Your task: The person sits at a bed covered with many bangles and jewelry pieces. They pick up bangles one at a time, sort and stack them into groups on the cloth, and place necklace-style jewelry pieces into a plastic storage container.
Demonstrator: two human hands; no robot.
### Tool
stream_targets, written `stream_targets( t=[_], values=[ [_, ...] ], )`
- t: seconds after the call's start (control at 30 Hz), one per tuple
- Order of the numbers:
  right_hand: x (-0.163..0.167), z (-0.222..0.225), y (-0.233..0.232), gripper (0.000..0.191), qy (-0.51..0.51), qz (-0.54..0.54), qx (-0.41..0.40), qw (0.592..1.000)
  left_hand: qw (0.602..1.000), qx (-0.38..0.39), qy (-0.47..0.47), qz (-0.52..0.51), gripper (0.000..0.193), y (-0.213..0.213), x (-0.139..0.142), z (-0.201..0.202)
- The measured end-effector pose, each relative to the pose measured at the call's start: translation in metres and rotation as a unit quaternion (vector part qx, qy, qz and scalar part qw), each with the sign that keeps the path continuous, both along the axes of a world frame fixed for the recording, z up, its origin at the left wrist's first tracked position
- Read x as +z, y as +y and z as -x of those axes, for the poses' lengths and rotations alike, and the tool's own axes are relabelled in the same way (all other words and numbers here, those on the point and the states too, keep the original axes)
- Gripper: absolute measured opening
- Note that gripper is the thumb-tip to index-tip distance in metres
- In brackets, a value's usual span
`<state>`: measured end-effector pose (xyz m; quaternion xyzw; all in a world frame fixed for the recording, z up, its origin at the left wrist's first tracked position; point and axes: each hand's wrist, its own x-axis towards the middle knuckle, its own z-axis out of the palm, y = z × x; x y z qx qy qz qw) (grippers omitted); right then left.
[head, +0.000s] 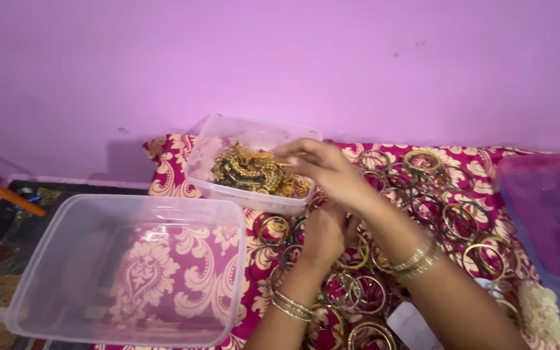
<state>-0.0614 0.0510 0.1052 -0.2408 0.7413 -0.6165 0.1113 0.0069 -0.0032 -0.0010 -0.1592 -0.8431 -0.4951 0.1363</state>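
An empty clear plastic tub (124, 272) sits near left. An orange stick (4, 193) lies far left. A pink wall (280, 58) stands behind. White flowers (540, 310) rest near right.

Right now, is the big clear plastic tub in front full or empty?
Empty: the big clear tub shows only the patterned cloth through its base.

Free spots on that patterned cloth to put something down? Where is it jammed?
Free: inside the large empty clear container, and the cloth strip between the cloth's left edge and the smaller jewellery-filled container. Crowded: bangles cover the cloth right of and below the smaller container, around the left hand and right hand.
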Motion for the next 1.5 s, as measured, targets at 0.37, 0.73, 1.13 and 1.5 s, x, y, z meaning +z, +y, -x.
stream_targets(
  t=[0.37, 0.73, 1.13, 1.5],
  values=[
    [-0.043, -0.066, 0.166, 0.023, -0.117, 0.041, -0.21, 0.97, 0.981, 0.048, 0.186, -0.009, 0.008, -0.005, -0.01, 0.009],
    [-0.074, -0.072, 0.198, 0.025, -0.15, -0.244, -0.134, 0.949, 0.982, 0.033, 0.187, 0.018, 0.01, 0.004, 0.006, -0.003],
    [-0.076, -0.085, 0.197, 0.034, 0.138, -0.31, -0.01, 0.941, 0.986, -0.089, 0.123, 0.065, 0.013, 0.013, 0.01, -0.009],
    [-0.074, -0.08, 0.204, 0.03, 0.068, -0.371, -0.122, 0.918, 0.966, -0.17, -0.037, 0.19, 0.027, 0.02, 0.015, -0.012]
  ],
)
